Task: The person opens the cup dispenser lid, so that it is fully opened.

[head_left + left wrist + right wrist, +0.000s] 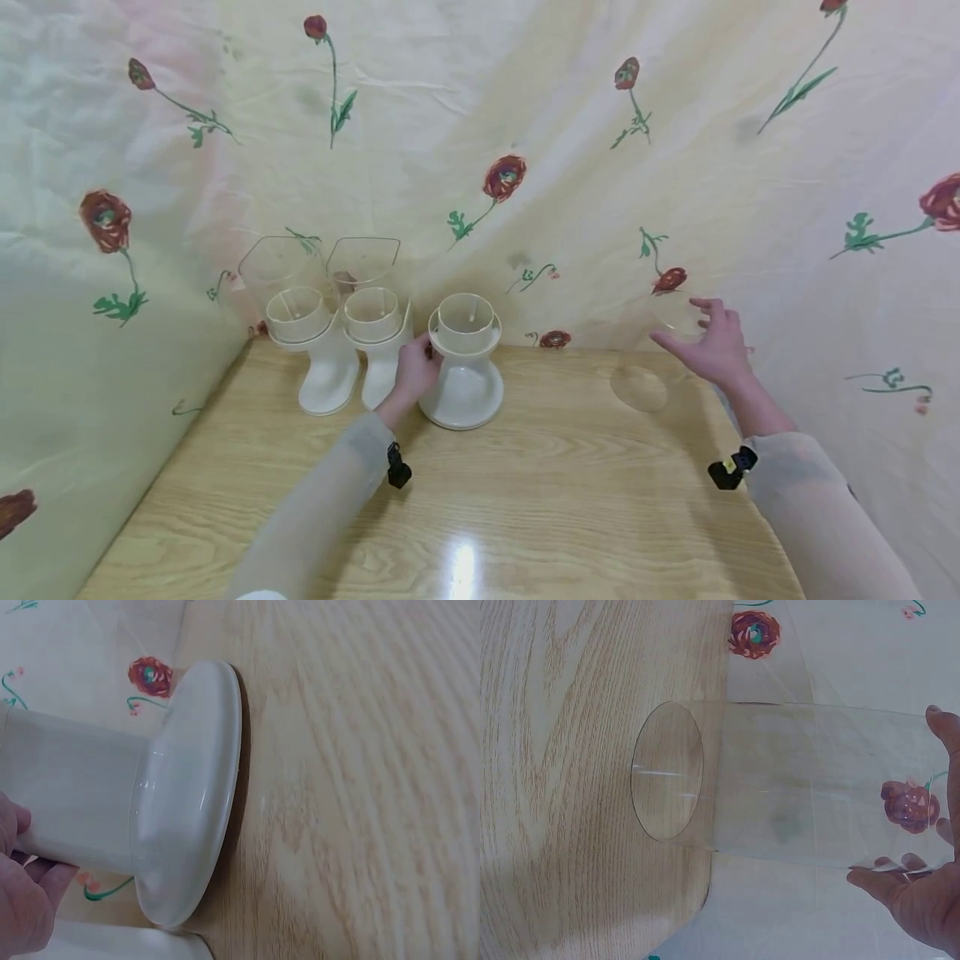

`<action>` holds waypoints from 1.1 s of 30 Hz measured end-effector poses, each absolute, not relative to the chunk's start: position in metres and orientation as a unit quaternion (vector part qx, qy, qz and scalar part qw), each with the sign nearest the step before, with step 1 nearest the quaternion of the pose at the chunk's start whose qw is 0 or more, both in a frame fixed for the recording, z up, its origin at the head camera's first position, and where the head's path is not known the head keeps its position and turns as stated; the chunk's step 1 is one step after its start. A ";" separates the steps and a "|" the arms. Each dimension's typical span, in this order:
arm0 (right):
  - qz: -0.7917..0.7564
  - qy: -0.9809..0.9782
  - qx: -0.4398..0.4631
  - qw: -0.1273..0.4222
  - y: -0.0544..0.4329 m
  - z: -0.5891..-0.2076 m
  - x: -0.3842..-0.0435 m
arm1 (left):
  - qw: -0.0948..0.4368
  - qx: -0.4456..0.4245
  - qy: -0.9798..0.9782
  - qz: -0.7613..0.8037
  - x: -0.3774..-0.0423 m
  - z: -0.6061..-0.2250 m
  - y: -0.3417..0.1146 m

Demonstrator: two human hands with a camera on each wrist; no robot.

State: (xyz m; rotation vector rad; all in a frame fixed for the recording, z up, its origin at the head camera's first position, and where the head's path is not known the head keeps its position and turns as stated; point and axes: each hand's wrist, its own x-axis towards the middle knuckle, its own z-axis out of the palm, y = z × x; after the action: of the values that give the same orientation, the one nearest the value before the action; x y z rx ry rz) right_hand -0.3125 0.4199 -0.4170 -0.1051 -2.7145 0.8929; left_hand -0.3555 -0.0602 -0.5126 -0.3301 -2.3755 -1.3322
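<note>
My left hand grips the column of a white stand with a round base and a ring-shaped cup on top. In the left wrist view, its fingers curl around the column, and the base is at the wooden surface. On the right, my right hand holds a clear cylinder by its upper end. Thumb and fingers spread around the cylinder's wall in the right wrist view. Its lower rim is over the wood near the back edge.
Two more white dispenser-like stands are at the left, one close beside my left hand. Clear panels rise behind their cups. A flower-printed cloth hangs behind and around the wooden table.
</note>
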 end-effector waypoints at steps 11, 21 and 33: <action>0.314 -0.938 -0.032 0.146 0.422 -0.417 -0.312 | 0.154 -0.092 -0.842 -0.508 -0.369 -0.510 -0.062; 0.322 -0.934 -0.030 0.150 0.421 -0.418 -0.312 | 0.147 -0.091 -0.852 -0.494 -0.376 -0.512 -0.059; 0.322 -0.934 -0.035 0.149 0.419 -0.414 -0.311 | 0.136 -0.091 -0.861 -0.482 -0.380 -0.514 -0.060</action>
State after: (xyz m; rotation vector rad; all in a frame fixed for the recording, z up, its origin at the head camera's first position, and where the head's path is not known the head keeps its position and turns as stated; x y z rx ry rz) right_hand -0.3109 0.4191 -0.4141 -0.1005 -2.6852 0.9259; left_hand -0.3796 -0.0605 -0.5137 -0.2645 -2.4922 -1.3952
